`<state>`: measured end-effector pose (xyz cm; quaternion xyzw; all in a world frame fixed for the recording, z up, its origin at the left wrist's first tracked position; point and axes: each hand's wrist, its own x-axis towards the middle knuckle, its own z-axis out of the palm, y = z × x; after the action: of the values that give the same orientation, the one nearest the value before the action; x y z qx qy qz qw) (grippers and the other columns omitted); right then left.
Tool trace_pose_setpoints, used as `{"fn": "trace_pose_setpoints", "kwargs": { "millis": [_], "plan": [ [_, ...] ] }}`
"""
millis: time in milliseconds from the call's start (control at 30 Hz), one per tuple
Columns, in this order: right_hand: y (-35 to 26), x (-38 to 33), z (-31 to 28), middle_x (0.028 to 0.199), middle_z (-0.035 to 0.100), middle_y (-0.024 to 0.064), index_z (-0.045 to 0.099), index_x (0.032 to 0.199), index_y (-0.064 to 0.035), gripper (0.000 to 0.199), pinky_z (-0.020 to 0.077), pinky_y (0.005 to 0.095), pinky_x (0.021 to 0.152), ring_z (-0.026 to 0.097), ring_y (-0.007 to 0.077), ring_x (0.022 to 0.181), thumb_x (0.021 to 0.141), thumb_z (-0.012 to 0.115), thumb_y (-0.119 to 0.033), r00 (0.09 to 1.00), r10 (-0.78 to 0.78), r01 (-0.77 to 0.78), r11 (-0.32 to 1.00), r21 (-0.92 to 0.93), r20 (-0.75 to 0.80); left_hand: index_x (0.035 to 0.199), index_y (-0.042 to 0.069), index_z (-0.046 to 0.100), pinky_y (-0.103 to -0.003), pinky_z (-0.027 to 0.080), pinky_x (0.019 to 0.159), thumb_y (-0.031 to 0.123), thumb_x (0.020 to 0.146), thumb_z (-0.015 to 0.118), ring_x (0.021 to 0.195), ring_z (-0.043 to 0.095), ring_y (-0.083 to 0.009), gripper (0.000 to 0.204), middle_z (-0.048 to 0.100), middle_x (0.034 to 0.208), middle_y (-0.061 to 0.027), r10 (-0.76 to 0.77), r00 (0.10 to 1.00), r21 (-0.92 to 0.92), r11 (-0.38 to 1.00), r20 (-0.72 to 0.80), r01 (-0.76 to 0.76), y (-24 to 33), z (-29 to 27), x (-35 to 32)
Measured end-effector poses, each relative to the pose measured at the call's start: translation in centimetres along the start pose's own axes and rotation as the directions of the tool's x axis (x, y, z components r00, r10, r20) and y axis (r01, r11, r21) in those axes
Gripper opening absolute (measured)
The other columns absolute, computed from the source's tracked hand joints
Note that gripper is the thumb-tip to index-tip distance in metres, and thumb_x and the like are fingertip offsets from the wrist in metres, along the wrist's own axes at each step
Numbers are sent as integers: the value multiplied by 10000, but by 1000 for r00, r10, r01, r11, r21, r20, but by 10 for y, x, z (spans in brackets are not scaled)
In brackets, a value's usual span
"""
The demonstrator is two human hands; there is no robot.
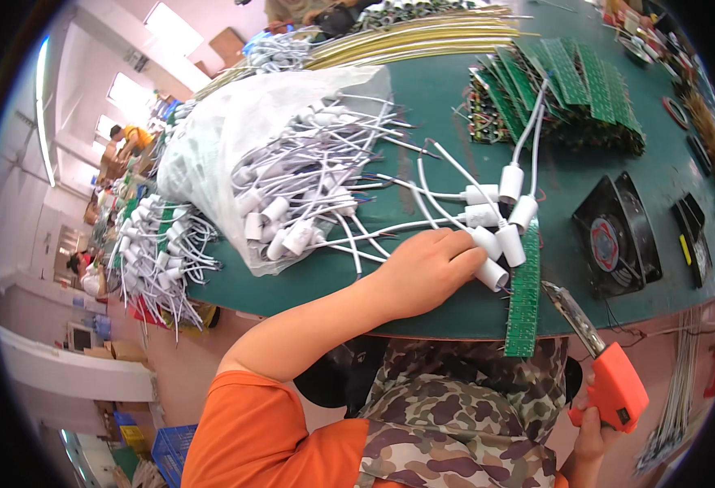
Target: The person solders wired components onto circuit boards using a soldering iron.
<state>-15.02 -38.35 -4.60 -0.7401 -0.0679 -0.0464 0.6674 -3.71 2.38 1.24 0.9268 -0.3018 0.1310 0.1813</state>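
Observation:
My left hand [427,268] rests on the green table [447,122], fingers curled over a white cylindrical lamp socket [492,275] with a white wire. Several more white sockets [504,207] lie just beyond it beside a long green circuit strip [525,297] that hangs over the table's front edge. My right hand [592,435] is low at the right, below the table edge, gripping the orange handle of a soldering gun [614,382] whose metal tip points up toward the strip.
A clear plastic bag [244,146] full of wired white sockets lies at the left. Stacked green circuit strips [569,89] sit at the back right, a black fan [615,237] to the right, yellow-green wire bundles [422,41] at the back. Other people work far left.

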Motion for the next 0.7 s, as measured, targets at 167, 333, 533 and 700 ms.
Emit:
{"fn": "trace_pose_setpoints", "kwargs": {
  "millis": [167,333,533,700],
  "plan": [
    [20,-4,-13,1246,660,218,552,1316,70,409,516,304,750,616,143,801,948,619,-94,999,-44,44,999,-6,-22,1141,64,650,-437,544,897,89,811,776,1029,665,-347,355,668,1112,-131,-32,999,-158,987,-43,25,-1,-10,-9],
    [16,-3,-13,1272,651,230,546,1325,70,423,521,307,760,625,146,811,952,630,-112,1000,-24,24,999,24,-20,1150,30,652,-421,548,877,98,812,792,986,673,-342,372,680,1050,-134,-223,959,45,971,-174,234,-4,-84,-39],
    [17,-3,-8,1289,643,224,543,1335,69,437,526,315,762,620,151,830,953,631,-125,999,31,-28,996,80,-44,1145,23,644,-465,525,856,155,820,796,999,637,-379,382,655,1089,-167,-631,743,397,638,-222,660,-26,-126,-109],
    [10,0,-6,1277,648,215,536,1342,68,445,530,314,754,618,148,827,953,626,-126,1000,0,1,999,51,-13,1166,31,635,-464,523,859,154,800,808,994,631,-385,423,641,1119,-145,-604,770,506,608,-204,611,-26,-116,-123]
  ]
}}
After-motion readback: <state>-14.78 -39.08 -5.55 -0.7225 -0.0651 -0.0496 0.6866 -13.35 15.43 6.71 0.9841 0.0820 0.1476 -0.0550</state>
